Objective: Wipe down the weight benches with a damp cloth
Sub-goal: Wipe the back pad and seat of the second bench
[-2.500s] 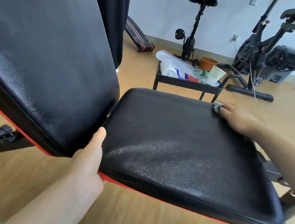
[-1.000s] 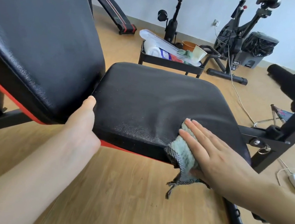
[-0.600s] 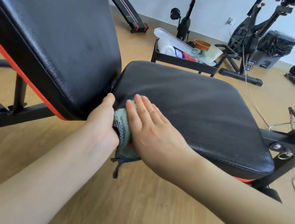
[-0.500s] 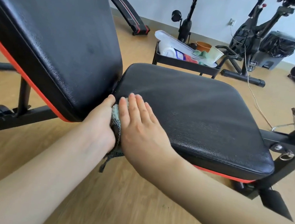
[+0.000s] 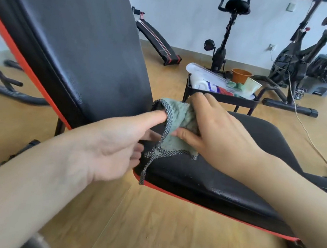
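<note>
**Inspector:** Item under review: the pale green terry cloth with a grey checked border (image 5: 180, 117). Location?

**Assistant:** It is bunched between both hands above the rear of the black textured seat pad with red trim (image 5: 235, 176), just beside the foot of the inclined black backrest pad (image 5: 76, 38). One strip of border hangs down past the seat's near corner.

**Inspector:** State of the hands?

**Assistant:** The right hand (image 5: 219, 136) grasps the bunched middle, thumb against its near face and fingers curled over the top. The left hand (image 5: 113, 146) appears to pinch the checked border, thumb on top and fingers beneath. Neither has let go.

**Inspector:** Handling?

**Assistant:** Judged light, soft and limp — it drapes wherever it is unsupported. If damp, it should cling a little to the pad rather than slide. It is not fragile. It is best taken by the bunched middle, or folded flat under the palm. Held by the border alone, it would trail.

**Inspector:** Step in hand?

**Assistant:** Probably turning the cloth to a fresh face before the backrest is wiped — a judgement only. The black metal cart of cleaning supplies (image 5: 243, 100) stands just behind the seat.
</note>
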